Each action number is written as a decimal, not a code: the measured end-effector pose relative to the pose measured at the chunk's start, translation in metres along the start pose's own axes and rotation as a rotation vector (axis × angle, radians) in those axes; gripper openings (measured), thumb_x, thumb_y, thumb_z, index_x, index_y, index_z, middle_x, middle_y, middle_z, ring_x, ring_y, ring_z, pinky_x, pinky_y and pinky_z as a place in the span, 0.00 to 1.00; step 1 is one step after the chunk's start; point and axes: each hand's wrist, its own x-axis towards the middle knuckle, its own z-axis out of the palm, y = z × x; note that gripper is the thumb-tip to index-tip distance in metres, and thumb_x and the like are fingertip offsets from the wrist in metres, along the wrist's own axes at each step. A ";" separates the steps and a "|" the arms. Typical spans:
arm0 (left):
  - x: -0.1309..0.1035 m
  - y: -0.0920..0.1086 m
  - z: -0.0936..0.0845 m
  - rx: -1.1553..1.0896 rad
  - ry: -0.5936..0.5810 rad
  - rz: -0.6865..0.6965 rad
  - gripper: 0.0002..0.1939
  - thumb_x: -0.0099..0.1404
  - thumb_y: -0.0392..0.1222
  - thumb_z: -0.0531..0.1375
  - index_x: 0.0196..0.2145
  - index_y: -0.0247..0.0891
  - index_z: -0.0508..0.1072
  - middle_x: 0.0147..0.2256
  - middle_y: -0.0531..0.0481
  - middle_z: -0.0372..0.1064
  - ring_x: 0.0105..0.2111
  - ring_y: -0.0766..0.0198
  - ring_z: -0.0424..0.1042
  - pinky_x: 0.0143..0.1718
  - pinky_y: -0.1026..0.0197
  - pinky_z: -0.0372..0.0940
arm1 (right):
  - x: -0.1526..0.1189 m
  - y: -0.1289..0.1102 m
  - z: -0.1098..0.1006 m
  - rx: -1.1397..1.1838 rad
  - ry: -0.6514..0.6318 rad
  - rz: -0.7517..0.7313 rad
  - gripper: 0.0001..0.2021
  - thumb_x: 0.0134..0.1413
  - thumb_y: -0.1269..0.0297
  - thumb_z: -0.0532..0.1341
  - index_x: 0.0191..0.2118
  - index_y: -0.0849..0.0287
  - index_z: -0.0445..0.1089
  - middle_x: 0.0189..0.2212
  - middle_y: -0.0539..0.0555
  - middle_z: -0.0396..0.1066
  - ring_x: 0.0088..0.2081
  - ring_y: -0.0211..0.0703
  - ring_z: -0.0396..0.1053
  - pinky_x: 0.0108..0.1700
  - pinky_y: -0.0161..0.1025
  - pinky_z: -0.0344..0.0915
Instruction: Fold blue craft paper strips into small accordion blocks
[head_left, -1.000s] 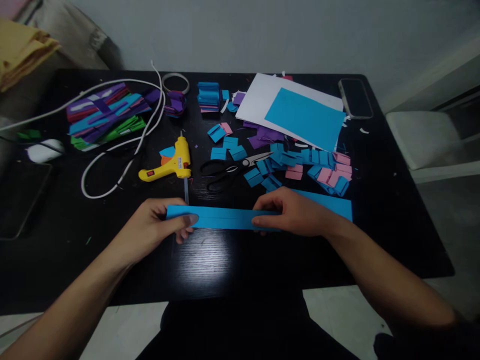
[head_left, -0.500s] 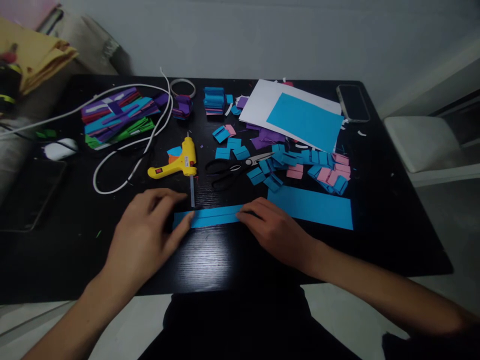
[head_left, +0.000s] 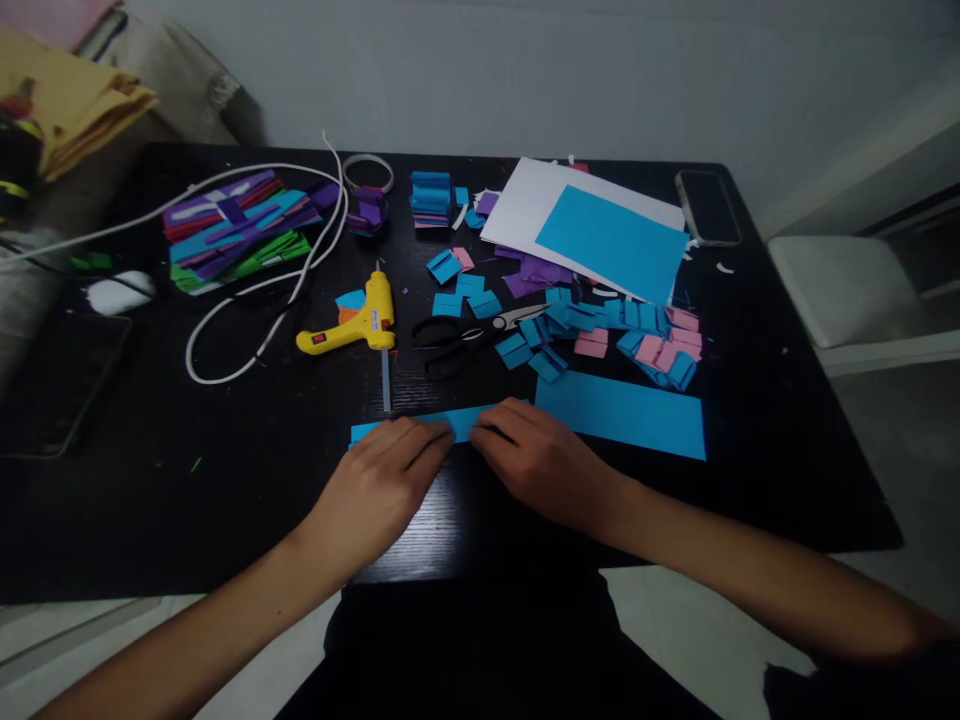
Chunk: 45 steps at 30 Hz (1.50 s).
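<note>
A narrow folded strip of blue paper [head_left: 397, 424] lies near the table's front, partly covered by both hands. My left hand [head_left: 390, 470] is closed, its fingertips pressed together on the strip's lower edge near the middle. Close beside it, my right hand [head_left: 536, 460] pinches the same edge farther right. A wider blue sheet [head_left: 630, 415] lies flat just beyond the right hand. Behind the strip rest a yellow hot glue gun [head_left: 375, 315] with a glue stick poking out towards me and black-handled scissors [head_left: 465, 335].
Folded blue and pink paper pieces [head_left: 592, 325] are heaped behind the wider sheet. White and blue sheets [head_left: 510, 215] lie at the back, with a phone [head_left: 707, 207] to their right. Bundled coloured strips [head_left: 240, 225] and a looping white cable [head_left: 196, 340] occupy the left.
My left hand has moved right along the strip, from its left end to near my right hand, and its fingers have closed. The right hand has stayed almost still.
</note>
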 end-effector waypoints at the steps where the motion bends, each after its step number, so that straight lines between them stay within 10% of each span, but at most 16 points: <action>1: 0.001 0.001 -0.001 0.021 0.002 0.008 0.13 0.74 0.29 0.55 0.49 0.28 0.78 0.45 0.39 0.80 0.41 0.51 0.78 0.42 0.51 0.76 | 0.000 0.000 0.000 -0.014 -0.007 -0.012 0.12 0.68 0.80 0.55 0.42 0.68 0.77 0.36 0.61 0.74 0.38 0.48 0.66 0.41 0.43 0.69; 45: 0.018 0.016 -0.006 0.102 -0.014 0.029 0.17 0.73 0.25 0.48 0.44 0.27 0.77 0.38 0.38 0.79 0.33 0.52 0.78 0.30 0.54 0.75 | 0.003 0.002 -0.012 -0.071 -0.002 -0.131 0.15 0.72 0.79 0.50 0.41 0.68 0.75 0.29 0.57 0.74 0.30 0.44 0.69 0.34 0.40 0.70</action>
